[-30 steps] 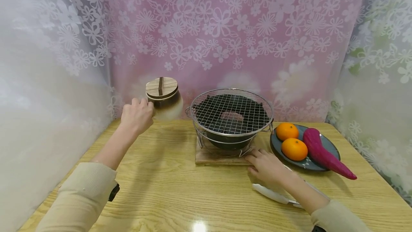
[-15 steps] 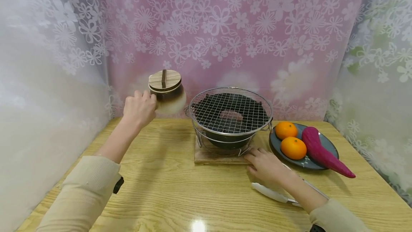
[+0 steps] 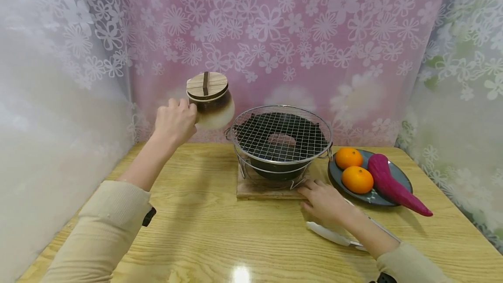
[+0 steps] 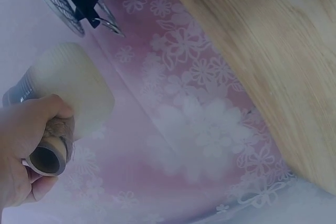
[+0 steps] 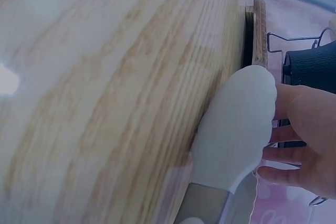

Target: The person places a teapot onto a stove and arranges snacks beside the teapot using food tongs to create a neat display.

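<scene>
My left hand [image 3: 175, 121] grips the hollow side handle [image 4: 50, 156] of a brown-and-cream pot [image 3: 215, 110] with a flat wooden lid [image 3: 207, 85]. The pot hangs above the table, left of a round charcoal grill. A wire grate [image 3: 280, 136] tops the grill's black bowl [image 3: 279, 170], which stands on a wooden board [image 3: 259, 193]. My right hand [image 3: 324, 201] lies low beside the board's right front corner, its fingers loosely extended. White-tipped tongs [image 5: 236, 129] lie on the table, partly hidden under my right forearm.
A dark plate [image 3: 398, 178] at the right holds two oranges [image 3: 357, 179] and a purple sweet potato [image 3: 393, 187], whose tip sticks out over the rim. A pink flowered curtain [image 3: 267, 34] closes off the back of the wooden table [image 3: 220, 239].
My left hand has lifted the pot higher and carried it a little to the right, toward the grill. The right hand stays in place by the board.
</scene>
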Demonstrator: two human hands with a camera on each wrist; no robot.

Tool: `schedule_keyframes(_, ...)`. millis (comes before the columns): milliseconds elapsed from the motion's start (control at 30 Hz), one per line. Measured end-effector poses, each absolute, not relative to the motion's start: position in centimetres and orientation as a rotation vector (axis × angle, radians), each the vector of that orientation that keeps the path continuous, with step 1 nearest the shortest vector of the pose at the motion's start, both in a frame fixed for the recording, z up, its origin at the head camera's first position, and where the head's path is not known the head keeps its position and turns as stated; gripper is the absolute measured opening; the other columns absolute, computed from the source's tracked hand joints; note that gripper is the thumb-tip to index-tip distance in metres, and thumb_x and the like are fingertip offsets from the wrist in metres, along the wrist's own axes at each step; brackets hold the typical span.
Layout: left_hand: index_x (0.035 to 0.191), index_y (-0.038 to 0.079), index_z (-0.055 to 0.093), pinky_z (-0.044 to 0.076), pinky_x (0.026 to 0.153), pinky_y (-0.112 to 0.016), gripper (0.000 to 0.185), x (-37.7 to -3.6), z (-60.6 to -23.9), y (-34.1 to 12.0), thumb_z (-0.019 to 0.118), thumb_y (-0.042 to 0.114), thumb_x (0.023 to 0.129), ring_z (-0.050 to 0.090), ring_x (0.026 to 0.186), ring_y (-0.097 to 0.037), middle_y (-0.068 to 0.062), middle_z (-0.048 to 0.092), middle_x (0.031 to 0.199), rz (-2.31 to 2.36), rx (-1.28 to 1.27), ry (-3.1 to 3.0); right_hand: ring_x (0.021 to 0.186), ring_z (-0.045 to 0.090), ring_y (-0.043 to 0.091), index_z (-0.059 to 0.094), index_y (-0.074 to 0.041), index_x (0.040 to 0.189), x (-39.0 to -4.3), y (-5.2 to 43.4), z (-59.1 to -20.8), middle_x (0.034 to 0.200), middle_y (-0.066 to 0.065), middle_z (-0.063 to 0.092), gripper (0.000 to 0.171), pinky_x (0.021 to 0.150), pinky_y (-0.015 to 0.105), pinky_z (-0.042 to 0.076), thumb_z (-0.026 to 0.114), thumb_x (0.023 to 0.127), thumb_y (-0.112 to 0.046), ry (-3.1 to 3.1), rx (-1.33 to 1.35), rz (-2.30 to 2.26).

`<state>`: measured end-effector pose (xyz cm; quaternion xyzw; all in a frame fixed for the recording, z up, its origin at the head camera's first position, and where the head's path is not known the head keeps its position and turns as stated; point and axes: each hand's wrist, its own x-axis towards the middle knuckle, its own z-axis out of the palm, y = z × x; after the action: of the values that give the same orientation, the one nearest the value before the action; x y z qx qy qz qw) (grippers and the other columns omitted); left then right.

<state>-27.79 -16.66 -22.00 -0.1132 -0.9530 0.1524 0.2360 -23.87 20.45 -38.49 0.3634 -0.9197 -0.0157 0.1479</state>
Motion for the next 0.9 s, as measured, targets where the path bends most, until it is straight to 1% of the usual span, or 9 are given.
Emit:
schedule_keyframes(100, 0.099, -0.002, 0.057, 0.047, 0.056, -0.043, 0.034, -27.8, -21.6, -16.0, 0.067, 0.025, 0.081, 0.052, 0.082, -0.034, -0.016, 0.052, 0.086, 0.415, -0.314, -2.629, 0.084, 0.054, 0.029, 0.065, -0.004, 0.102, -23.8, 20.4, -38.4, 0.098, 0.010, 0.059, 0.027, 0.074, 0.042, 0.048, 0.069, 0.081, -0.021, -2.646, 1.054, -0.040)
schedule_keyframes(200, 0.101, -0.001, 0.057, 0.048, 0.057, -0.043, 0.036, -27.8, -21.3, -15.4, 0.067, 0.027, 0.081, 0.052, 0.084, -0.034, -0.016, 0.053, 0.088, 0.428, -0.327, -2.631, 0.084, 0.055, 0.029, 0.065, -0.004, 0.101, -23.8, 20.4, -38.3, 0.098, 0.010, 0.059, 0.027, 0.074, 0.042, 0.048, 0.069, 0.081, -0.022, -2.649, 1.054, -0.045)
schedule_keyframes(333, 0.099, 0.001, 0.057, 0.048, 0.057, -0.042, 0.034, -27.8, -21.0, -14.5, 0.067, 0.027, 0.081, 0.052, 0.085, -0.033, -0.015, 0.052, 0.088, 0.444, -0.341, -2.632, 0.083, 0.054, 0.029, 0.065, -0.004, 0.102, -23.7, 20.4, -38.2, 0.098, 0.010, 0.059, 0.027, 0.073, 0.043, 0.048, 0.068, 0.081, -0.022, -2.652, 1.057, -0.057)
schedule_keyframes(667, 0.099, 0.002, 0.056, 0.048, 0.058, -0.041, 0.025, -28.0, -20.8, -12.5, 0.061, 0.021, 0.084, 0.051, 0.083, -0.032, -0.014, 0.052, 0.089, 0.438, -0.381, -2.627, 0.084, 0.054, 0.029, 0.065, -0.004, 0.103, -23.8, 20.5, -38.3, 0.099, 0.010, 0.058, 0.028, 0.071, 0.042, 0.048, 0.068, 0.082, -0.023, -2.664, 1.066, -0.058)
schedule_keyframes(800, 0.098, 0.002, 0.056, 0.048, 0.058, -0.041, 0.027, -28.3, -20.9, -11.8, 0.063, 0.024, 0.083, 0.051, 0.083, -0.031, -0.013, 0.052, 0.089, 0.433, -0.397, -2.623, 0.085, 0.054, 0.029, 0.065, -0.004, 0.103, -23.8, 20.6, -38.3, 0.100, 0.010, 0.058, 0.028, 0.071, 0.042, 0.049, 0.067, 0.083, -0.023, -2.674, 1.065, -0.068)
schedule_keyframes(900, 0.100, 0.003, 0.056, 0.048, 0.059, -0.041, 0.031, -28.4, -20.9, -11.2, 0.063, 0.028, 0.084, 0.051, 0.083, -0.031, -0.013, 0.052, 0.090, 0.439, -0.407, -2.625, 0.086, 0.054, 0.029, 0.064, -0.005, 0.104, -23.7, 20.6, -38.2, 0.101, 0.010, 0.058, 0.028, 0.072, 0.042, 0.049, 0.067, 0.083, -0.023, -2.679, 1.057, -0.070)
